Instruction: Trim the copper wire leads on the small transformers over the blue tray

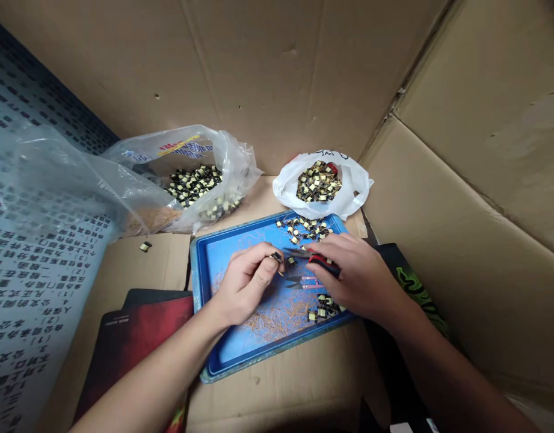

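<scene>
My left hand (247,282) hovers over a blue tray (203,264) and pinches a small black and yellow component (277,257) between thumb and fingertips. To its right, my right hand (355,273) is closed around red-handled pliers (319,260); their dark tips (295,252) point left, almost touching the pinched part. Several more of the same small components lie in a cluster at the tray's far edge (306,228) and in another cluster near its right front (324,307). Thin copper-coloured wire clippings (277,319) are strewn over the tray floor.
A clear plastic bag (200,180) full of components lies at the back left, a white plastic bag (319,180) of them at the back centre. One loose component (145,246) sits on the cardboard. Cardboard walls close in behind and right. A red and black mat (132,337) lies left.
</scene>
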A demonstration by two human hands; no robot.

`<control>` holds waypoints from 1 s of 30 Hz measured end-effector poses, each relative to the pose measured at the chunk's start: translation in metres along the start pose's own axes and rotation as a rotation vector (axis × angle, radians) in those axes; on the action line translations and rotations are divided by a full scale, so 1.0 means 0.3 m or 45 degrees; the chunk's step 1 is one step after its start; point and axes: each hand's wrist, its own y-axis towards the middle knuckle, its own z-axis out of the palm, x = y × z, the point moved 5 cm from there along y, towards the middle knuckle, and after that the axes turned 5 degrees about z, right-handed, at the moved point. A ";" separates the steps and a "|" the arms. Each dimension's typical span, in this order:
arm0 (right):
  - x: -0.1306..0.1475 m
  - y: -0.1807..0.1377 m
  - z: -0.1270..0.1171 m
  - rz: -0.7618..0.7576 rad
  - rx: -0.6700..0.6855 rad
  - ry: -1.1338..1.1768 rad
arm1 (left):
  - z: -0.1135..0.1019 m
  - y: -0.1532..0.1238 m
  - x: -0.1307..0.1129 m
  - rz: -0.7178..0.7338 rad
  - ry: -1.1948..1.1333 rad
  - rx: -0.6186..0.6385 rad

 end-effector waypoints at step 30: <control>0.125 -0.039 -0.006 -0.187 -0.592 0.427 | 0.075 -0.017 0.049 -0.496 -0.550 0.230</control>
